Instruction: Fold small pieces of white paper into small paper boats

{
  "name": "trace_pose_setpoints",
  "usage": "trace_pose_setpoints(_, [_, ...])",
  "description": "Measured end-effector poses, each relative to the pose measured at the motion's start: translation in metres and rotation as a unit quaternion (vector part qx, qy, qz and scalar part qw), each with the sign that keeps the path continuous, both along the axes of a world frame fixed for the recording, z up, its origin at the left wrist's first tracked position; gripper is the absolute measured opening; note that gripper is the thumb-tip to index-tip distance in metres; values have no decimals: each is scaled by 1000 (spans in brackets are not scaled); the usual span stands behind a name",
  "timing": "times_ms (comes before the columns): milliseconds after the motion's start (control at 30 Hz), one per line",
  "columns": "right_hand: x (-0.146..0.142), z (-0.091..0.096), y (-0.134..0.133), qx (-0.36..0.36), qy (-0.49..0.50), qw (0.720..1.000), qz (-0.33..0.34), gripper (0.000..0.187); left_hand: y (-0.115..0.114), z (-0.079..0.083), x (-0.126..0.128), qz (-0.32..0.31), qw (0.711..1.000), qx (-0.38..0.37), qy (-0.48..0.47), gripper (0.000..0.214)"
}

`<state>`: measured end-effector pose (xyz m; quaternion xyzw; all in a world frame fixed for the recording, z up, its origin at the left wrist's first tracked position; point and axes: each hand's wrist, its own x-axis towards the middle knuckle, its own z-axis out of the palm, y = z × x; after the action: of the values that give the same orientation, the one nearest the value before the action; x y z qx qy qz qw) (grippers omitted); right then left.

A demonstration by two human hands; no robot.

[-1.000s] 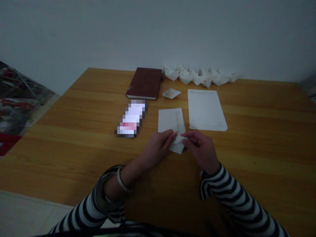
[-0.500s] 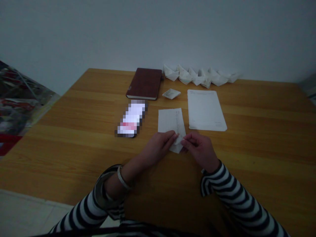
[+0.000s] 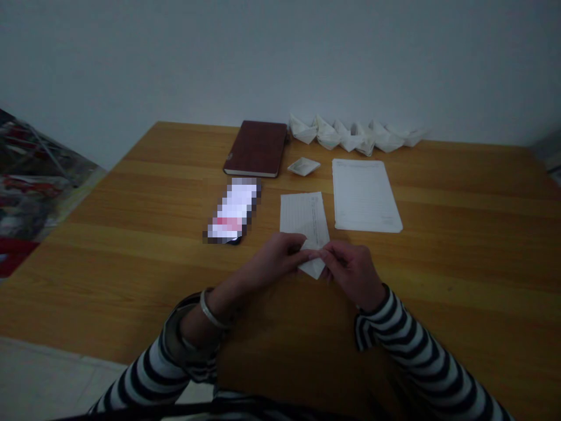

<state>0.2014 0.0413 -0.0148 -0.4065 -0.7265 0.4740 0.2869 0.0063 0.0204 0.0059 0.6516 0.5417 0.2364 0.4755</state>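
Both my hands pinch a small folded piece of white paper (image 3: 312, 267) just above the wooden table (image 3: 131, 234). My left hand (image 3: 274, 263) grips its left side with fingertips closed. My right hand (image 3: 353, 272) grips its right side, fingers curled. A folded lined sheet (image 3: 302, 216) lies right behind the hands. Much of the held paper is hidden by my fingers.
A flat lined sheet (image 3: 364, 196) lies to the right of the folded one. A small paper boat (image 3: 304, 166) and a brown notebook (image 3: 258, 148) sit further back. A row of several folded paper boats (image 3: 355, 135) lines the wall. A blurred phone-like thing (image 3: 232, 211) lies at left.
My hands have drawn closer together over the folded paper, fingertips now nearly meeting. Less of the paper shows between them. Nothing else on the table has moved.
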Motion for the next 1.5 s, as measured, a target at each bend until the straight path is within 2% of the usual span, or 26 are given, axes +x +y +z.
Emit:
trace_pose_setpoints(67, [0, 0, 1, 5, -2, 1000, 14, 27, -2, 1, 0, 0, 1000, 8, 2, 34])
trace_pose_setpoints(167, [-3, 0, 1, 8, 3, 1000, 13, 30, -3, -1, 4, 42, 997, 63, 31, 31])
trace_pose_setpoints(233, [-6, -1, 0, 6, 14, 1000, -13, 30, -3, -5, 7, 72, 992, 91, 50, 31])
trace_pose_setpoints(333, [-11, -5, -3, -40, 66, 995, -63, 22, -2, -9, 9, 90, 989, 111, 50, 30])
trace_pose_setpoints(400, [-13, -8, -5, -62, 104, 987, -106, 19, -2, -10, 10, 96, 989, 109, 29, 29])
trace_pose_setpoints(467, [-14, -10, -6, -48, 126, 978, -156, 16, -2, -7, 10, 89, 991, 95, -8, 28])
trace_pose_setpoints(533, [-14, -10, -7, -17, 140, 974, -179, 13, -3, -5, 12, 92, 991, 86, -42, 26])
trace_pose_setpoints(700, [-19, -4, -13, 56, 139, 970, -191, 6, -6, -8, 17, 161, 982, 71, -74, 19])
trace_pose_setpoints(800, [-19, -2, -11, 112, 131, 965, -197, 7, -4, -14, 18, 149, 982, 90, -77, 10])
trace_pose_setpoints(833, [-17, -1, -10, 138, 123, 961, -206, 7, -4, -15, 17, 144, 980, 119, -65, 12])
trace_pose_setpoints(900, [-13, 0, -5, 208, 87, 949, -219, 7, -5, -13, 16, 142, 968, 205, -7, 42])
trace_pose_setpoints(967, [-8, 2, 0, 293, 28, 936, -192, 6, -8, -10, 14, 126, 950, 275, 75, 55])
trace_pose_setpoints(1033, [-4, 4, 2, 365, -19, 921, -134, 7, -12, -8, 11, 82, 944, 292, 132, 43])
trace_pose_setpoints(1133, [-3, 9, 0, 416, -29, 906, -71, 8, -17, -10, 8, 28, 947, 297, 122, 31])
trace_pose_setpoints(1233, [-5, 13, -3, 389, 31, 917, -85, 9, -20, -11, 10, 35, 945, 320, 56, 25])
trace_pose_setpoints(1333, [-5, 15, -5, 318, 64, 939, -112, 13, -18, -5, 12, 99, 947, 306, -12, 16])
trace_pose_setpoints(1433, [-4, 12, -3, 226, 64, 959, -157, 33, -13, 5, 12, 189, 949, 217, -128, 9])
trace_pose_setpoints(1500, [-3, 7, -1, 130, 100, 973, -163, 37, -8, 9, 10, 214, 945, 139, -205, 7])
